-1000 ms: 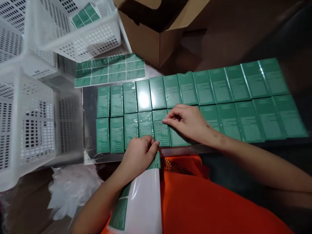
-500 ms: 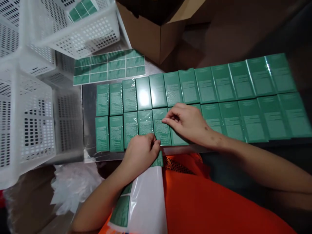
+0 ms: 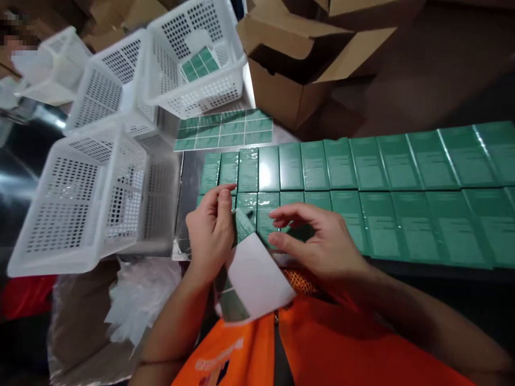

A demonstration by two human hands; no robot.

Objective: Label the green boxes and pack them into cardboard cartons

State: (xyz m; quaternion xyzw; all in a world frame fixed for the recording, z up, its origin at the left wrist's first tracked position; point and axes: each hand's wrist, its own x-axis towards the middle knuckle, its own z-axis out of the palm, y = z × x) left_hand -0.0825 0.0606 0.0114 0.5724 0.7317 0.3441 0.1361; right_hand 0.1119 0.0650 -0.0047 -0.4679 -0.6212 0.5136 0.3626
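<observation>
My left hand [image 3: 211, 228] grips the edge of a sticker sheet [image 3: 257, 276] with green labels and a bare white backing. The sheet hangs tilted over the table's near edge, in front of my orange clothing. To its right, my right hand [image 3: 317, 236] hovers over the near row with thumb and fingers apart, and no object shows between them. Two rows of green boxes [image 3: 372, 161], some with shiny wrap, lie side by side beneath and beyond my hands. Both hands hide parts of the near row.
Another green label sheet [image 3: 225, 128] lies behind the boxes. White perforated baskets [image 3: 80, 198] stand at the left, one with label sheets inside. An open cardboard box [image 3: 277, 80] is at the back. Crumpled translucent plastic [image 3: 140, 295] sits below the table's left end.
The view has swung, so the baskets show more fully. My left hand has lifted and turned with the sheet, which now tilts. My right hand's pinched fingers have spread apart.
</observation>
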